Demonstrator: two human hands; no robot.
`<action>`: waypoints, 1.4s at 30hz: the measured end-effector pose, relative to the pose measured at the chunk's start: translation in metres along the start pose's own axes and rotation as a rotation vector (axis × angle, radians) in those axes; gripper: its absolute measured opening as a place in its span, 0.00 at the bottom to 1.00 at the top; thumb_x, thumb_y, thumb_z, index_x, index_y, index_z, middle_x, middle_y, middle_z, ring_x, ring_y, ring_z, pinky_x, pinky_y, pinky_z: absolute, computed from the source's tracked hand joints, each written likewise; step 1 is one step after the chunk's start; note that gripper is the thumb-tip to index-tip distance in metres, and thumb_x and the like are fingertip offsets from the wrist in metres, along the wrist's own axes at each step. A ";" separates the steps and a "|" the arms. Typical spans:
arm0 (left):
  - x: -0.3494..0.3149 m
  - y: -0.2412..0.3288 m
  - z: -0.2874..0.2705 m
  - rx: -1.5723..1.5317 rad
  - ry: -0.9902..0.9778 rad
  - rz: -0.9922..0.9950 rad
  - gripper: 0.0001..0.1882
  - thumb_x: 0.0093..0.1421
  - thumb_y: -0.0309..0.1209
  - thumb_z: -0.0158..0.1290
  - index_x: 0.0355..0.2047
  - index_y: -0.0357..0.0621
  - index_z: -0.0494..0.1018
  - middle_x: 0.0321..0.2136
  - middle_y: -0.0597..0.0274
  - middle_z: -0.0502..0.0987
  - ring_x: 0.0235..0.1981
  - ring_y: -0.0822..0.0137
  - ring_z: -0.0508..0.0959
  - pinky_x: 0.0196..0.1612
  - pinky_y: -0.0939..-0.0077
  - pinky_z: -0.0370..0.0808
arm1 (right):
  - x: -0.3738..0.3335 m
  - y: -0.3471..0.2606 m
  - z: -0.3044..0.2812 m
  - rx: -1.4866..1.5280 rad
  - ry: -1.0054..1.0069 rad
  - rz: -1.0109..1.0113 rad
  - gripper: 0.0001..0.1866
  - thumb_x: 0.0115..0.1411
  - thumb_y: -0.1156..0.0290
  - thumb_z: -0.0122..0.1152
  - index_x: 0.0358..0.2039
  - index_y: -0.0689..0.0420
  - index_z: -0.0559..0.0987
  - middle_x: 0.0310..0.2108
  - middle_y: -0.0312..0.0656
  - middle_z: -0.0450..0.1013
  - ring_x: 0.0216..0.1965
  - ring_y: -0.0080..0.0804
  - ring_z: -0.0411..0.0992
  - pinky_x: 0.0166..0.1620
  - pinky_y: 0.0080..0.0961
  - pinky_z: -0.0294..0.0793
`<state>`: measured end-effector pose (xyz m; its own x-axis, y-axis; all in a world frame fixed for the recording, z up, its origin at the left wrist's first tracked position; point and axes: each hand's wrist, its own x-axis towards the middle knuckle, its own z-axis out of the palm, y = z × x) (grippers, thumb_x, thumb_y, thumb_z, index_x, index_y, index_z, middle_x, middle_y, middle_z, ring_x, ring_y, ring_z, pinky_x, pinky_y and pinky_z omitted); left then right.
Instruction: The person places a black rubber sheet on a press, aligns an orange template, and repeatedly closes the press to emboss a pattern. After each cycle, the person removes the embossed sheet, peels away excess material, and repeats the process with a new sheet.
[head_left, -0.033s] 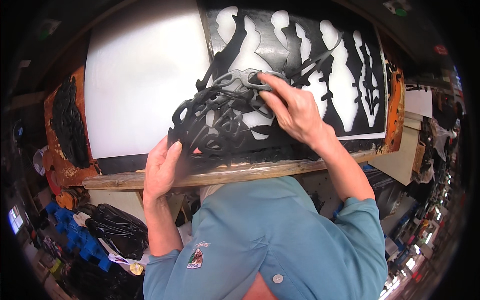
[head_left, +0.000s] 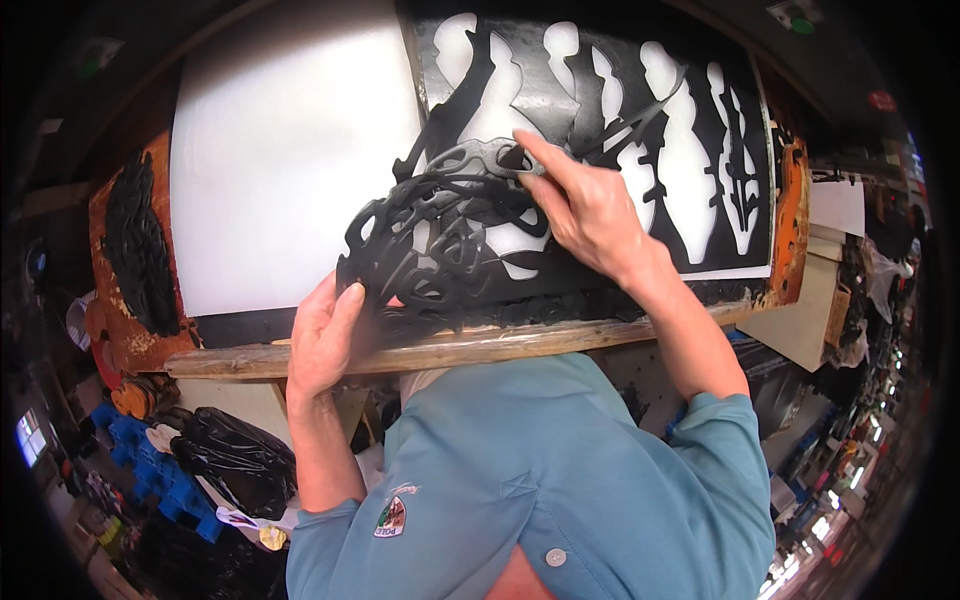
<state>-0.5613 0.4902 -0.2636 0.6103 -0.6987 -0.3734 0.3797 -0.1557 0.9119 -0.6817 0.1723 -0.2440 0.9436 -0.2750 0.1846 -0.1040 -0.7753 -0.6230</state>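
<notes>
A tangle of thin black cut-out scraps [head_left: 440, 240], looped and lacy, lies on the workbench in front of me. My left hand [head_left: 325, 335] grips its lower left edge at the bench's front, thumb on top. My right hand [head_left: 590, 205] pinches a strand at the top of the tangle between thumb and forefinger. Beneath and behind it lies a black sheet [head_left: 620, 90] with several tall pin-shaped holes cut out, white showing through them.
A large white sheet [head_left: 290, 150] covers the bench's left half. The wooden front edge [head_left: 480, 345] runs across below my hands. More black scraps [head_left: 135, 245] are heaped at the far left. A black bag [head_left: 235, 455] and blue items [head_left: 130, 440] lie on the floor.
</notes>
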 end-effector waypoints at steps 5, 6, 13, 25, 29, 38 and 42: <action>0.000 0.000 0.000 -0.001 -0.018 -0.006 0.19 0.79 0.30 0.46 0.61 0.29 0.74 0.49 0.55 0.84 0.50 0.70 0.80 0.58 0.71 0.74 | 0.022 0.015 0.009 -0.174 -0.004 -0.224 0.12 0.68 0.74 0.68 0.50 0.60 0.83 0.19 0.48 0.73 0.19 0.44 0.72 0.26 0.34 0.73; 0.000 0.000 0.000 -0.015 -0.025 -0.004 0.18 0.79 0.30 0.45 0.61 0.29 0.74 0.49 0.55 0.84 0.49 0.70 0.79 0.58 0.71 0.74 | 0.021 0.016 0.010 -0.139 -0.004 -0.154 0.09 0.68 0.74 0.68 0.47 0.61 0.83 0.19 0.48 0.73 0.19 0.42 0.72 0.26 0.33 0.72; 0.002 -0.005 0.004 -0.072 0.021 0.023 0.17 0.78 0.28 0.46 0.59 0.29 0.75 0.47 0.59 0.83 0.48 0.72 0.78 0.56 0.74 0.75 | 0.013 0.016 -0.013 -0.036 0.125 0.025 0.05 0.71 0.73 0.66 0.39 0.60 0.80 0.18 0.34 0.70 0.18 0.21 0.65 0.24 0.25 0.65; 0.014 -0.003 0.007 0.115 -0.086 0.014 0.16 0.78 0.31 0.48 0.57 0.31 0.76 0.42 0.65 0.83 0.41 0.77 0.76 0.48 0.78 0.75 | -0.013 0.035 -0.063 -0.275 0.375 0.067 0.04 0.69 0.77 0.65 0.38 0.63 0.79 0.21 0.44 0.76 0.20 0.28 0.75 0.27 0.29 0.74; 0.018 -0.003 -0.002 0.010 -0.084 -0.024 0.17 0.78 0.31 0.48 0.58 0.30 0.76 0.42 0.63 0.85 0.42 0.75 0.79 0.49 0.77 0.77 | -0.014 0.016 -0.094 0.558 -0.091 0.670 0.11 0.72 0.61 0.66 0.38 0.56 0.81 0.19 0.25 0.70 0.17 0.14 0.65 0.21 0.14 0.57; 0.015 0.001 -0.064 0.205 0.089 0.136 0.14 0.79 0.30 0.48 0.57 0.33 0.75 0.39 0.60 0.84 0.40 0.74 0.82 0.47 0.78 0.80 | -0.081 -0.059 -0.078 0.995 -0.948 0.532 0.13 0.79 0.61 0.54 0.42 0.59 0.72 0.20 0.32 0.71 0.20 0.20 0.70 0.26 0.22 0.68; 0.010 0.007 -0.085 0.389 -0.012 0.237 0.15 0.79 0.29 0.47 0.55 0.31 0.77 0.39 0.61 0.84 0.41 0.73 0.81 0.49 0.77 0.76 | -0.083 -0.081 -0.094 1.015 -1.165 0.428 0.13 0.81 0.63 0.49 0.42 0.60 0.70 0.19 0.32 0.68 0.19 0.21 0.69 0.25 0.25 0.67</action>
<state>-0.4938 0.5414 -0.2750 0.6400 -0.7542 -0.1466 -0.0604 -0.2396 0.9690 -0.7818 0.2041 -0.1375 0.6649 0.5688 -0.4841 -0.6170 0.0529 -0.7852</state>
